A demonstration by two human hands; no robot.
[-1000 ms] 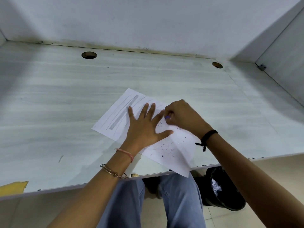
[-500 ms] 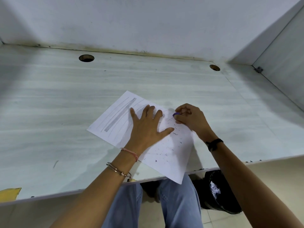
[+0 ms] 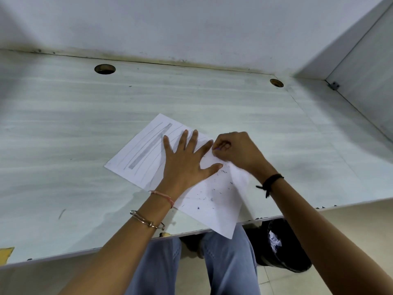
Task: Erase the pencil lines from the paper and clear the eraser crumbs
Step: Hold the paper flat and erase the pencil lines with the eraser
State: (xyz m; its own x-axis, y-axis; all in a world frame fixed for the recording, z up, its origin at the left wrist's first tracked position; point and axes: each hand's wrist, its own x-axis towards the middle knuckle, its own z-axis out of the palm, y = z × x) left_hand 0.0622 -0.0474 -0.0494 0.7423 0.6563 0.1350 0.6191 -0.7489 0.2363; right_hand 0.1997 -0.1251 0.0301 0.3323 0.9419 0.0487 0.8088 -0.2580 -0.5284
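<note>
The pale wood-grain desk top carried a white sheet of paper, which lay skewed near the front edge with one corner overhanging it. The left hand rested flat on the middle of the sheet, fingers straight and spread. The right hand, just beside it, had its fingers curled, pinching a small purple eraser against the paper; only a sliver of it showed. The grey pencil lines on the far-left half were not yet erased. Dark eraser crumbs lay scattered over the near half. For a clean result, strokes should probably be short and directed away from the bracing hand, with the brace kept close to the rubbed area to prevent creasing.
</note>
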